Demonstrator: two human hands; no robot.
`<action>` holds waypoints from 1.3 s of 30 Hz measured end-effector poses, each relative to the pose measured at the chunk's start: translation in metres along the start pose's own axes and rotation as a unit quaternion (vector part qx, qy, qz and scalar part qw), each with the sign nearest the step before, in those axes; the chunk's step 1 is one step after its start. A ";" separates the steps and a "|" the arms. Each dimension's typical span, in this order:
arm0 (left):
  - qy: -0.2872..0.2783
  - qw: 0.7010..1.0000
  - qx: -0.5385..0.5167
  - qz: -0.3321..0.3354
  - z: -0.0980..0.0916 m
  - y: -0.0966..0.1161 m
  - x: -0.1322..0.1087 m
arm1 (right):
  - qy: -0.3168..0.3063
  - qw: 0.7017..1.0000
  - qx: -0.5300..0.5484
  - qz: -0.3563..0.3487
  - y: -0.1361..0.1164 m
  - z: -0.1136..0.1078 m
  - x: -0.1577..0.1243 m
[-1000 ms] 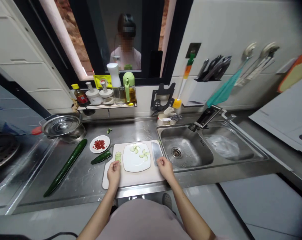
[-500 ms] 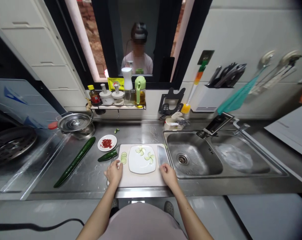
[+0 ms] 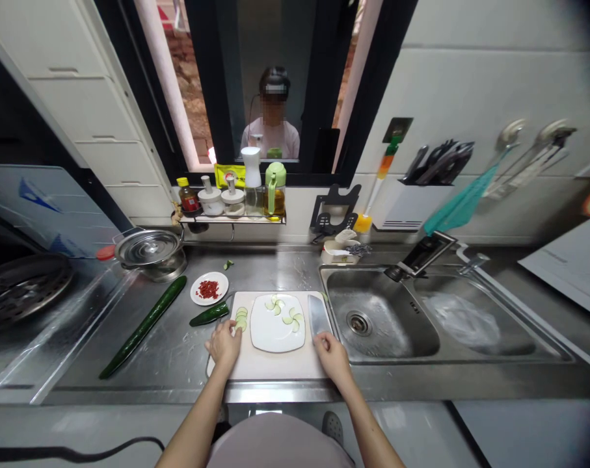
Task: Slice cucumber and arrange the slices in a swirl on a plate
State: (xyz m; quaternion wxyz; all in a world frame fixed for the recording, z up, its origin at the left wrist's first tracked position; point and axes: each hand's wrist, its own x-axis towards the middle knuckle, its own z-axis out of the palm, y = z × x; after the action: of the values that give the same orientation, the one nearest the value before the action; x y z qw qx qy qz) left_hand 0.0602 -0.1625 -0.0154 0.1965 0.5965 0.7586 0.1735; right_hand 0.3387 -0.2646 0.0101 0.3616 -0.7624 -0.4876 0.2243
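Note:
A white cutting board (image 3: 270,365) lies on the steel counter in front of me. On it stands a white plate (image 3: 278,335) with a few cucumber slices (image 3: 289,316) fanned out. A small pile of cucumber slices (image 3: 241,318) sits left of the plate. My left hand (image 3: 225,344) rests on the board's left edge, fingers bent, with its fingertips on that pile. My right hand (image 3: 332,354) is closed around the handle of a cleaver (image 3: 318,314), which lies flat on the board's right side.
A green chili (image 3: 209,314), a saucer of chopped red chili (image 3: 209,288) and a long cucumber (image 3: 144,325) lie to the left. A lidded pot (image 3: 149,249) stands behind them. The sink (image 3: 382,318) is on the right. A condiment shelf (image 3: 233,207) hangs at the back.
My left hand has crept forward until its fingertips reach the slice pile. My right hand stays at the cleaver handle. The view has tilted upward.

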 end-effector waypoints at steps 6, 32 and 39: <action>0.000 0.999 -0.013 0.030 0.000 0.003 0.002 | 0.024 1.000 0.009 0.003 -0.002 -0.010 0.006; -0.190 0.890 -0.379 0.166 -0.029 0.050 -0.058 | -0.203 0.972 0.019 -0.119 -0.087 0.035 -0.011; -0.197 0.882 -0.405 0.138 -0.038 0.046 -0.068 | -0.216 0.967 0.060 -0.118 -0.094 0.039 -0.019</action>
State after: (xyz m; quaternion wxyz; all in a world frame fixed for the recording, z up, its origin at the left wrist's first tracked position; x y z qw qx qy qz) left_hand 0.0934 -0.2191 0.0466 0.5408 0.5854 0.4779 0.3695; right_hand 0.2488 -0.2436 0.0575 0.3166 -0.6101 -0.6263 0.3679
